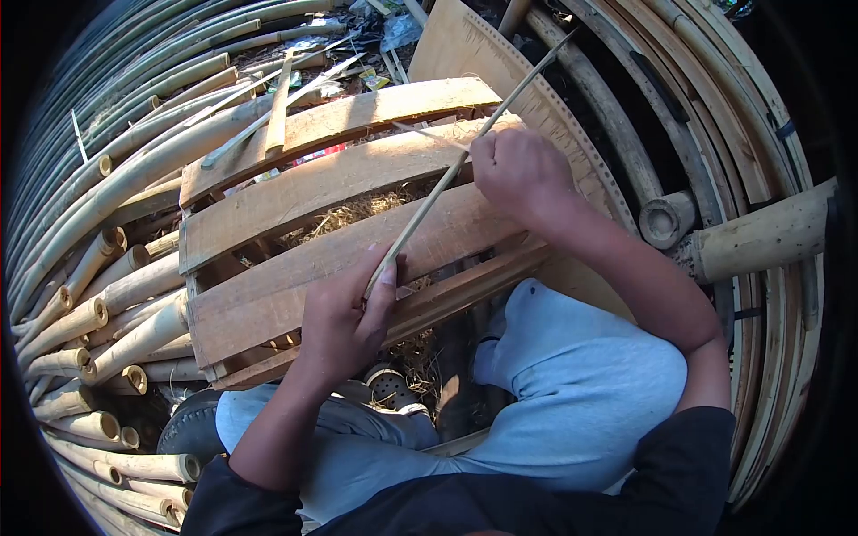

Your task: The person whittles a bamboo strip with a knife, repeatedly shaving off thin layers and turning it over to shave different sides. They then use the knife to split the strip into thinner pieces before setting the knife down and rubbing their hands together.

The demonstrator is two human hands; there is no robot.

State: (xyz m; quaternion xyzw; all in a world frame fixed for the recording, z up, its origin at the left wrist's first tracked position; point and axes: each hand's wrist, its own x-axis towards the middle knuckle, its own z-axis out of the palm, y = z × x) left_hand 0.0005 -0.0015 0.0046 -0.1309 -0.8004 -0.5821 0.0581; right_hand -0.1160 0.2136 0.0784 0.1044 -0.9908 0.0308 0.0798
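Note:
A long thin bamboo strip (429, 201) runs diagonally above the slatted wooden bench (259, 308), from lower left to upper right. My left hand (344, 308) is closed round its lower end, the thumb lying along it. Farther up, my right hand (527, 174) is a closed fist at the strip, its fingers curled; a small pale sliver sticks out to the left beside it. Whether the right fist also holds a tool is hidden. The strip's upper end reaches past the right hand over a light board (500, 67).
Bamboo poles (143, 286) are piled on the left. A thick pole (760, 234) juts in from the right, before long bent strips (778, 357). A flat wood piece (279, 107) and a pointed blade-like strip (241, 140) lie on the bench's far slats. My knees are below the bench.

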